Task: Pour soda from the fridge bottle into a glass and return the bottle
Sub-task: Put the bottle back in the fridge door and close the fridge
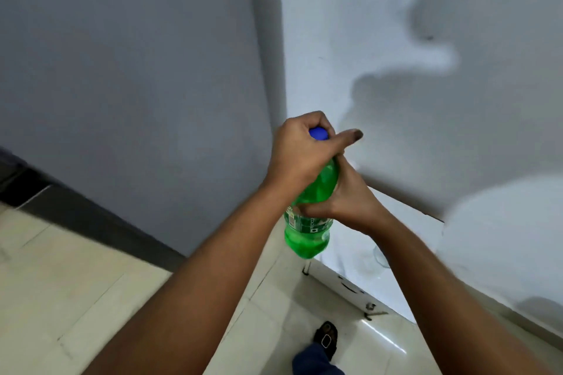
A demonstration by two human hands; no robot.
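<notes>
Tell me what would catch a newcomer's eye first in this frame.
The bright green soda bottle at centre, held in mid-air above the pale tiled floor. The left hand wraps its blue cap while the right hand grips the body. Behind, large shadows fall on the white surface at right; a sandalled foot shows at the bottom.

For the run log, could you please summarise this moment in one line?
left hand: gripping blue cap | right hand: holding green bottle | cap on
</notes>
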